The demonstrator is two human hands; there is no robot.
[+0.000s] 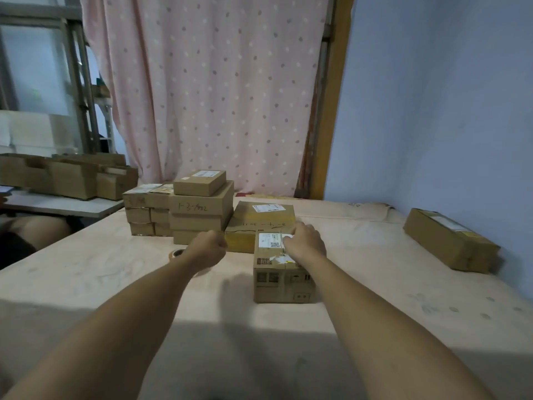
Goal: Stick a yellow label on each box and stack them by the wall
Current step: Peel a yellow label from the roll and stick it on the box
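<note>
While right hand [305, 241] presses it, box [281, 277] lies lengthwise away

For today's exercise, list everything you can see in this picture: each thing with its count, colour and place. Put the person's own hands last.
Near box: one, brown, mid-bed, white labels on top.
Stacked boxes: several, brown, far left of bed.
Flat box: one, brown, behind near box.
Long box: one, brown, by blue wall.
Tape roll: one, brownish, partly hidden behind left wrist.
Open cartons: several, brown, side table.
Curtain: one, pink, dotted, behind bed.
Left hand: fisted, above bed.
Right hand: on near box's top.
</note>
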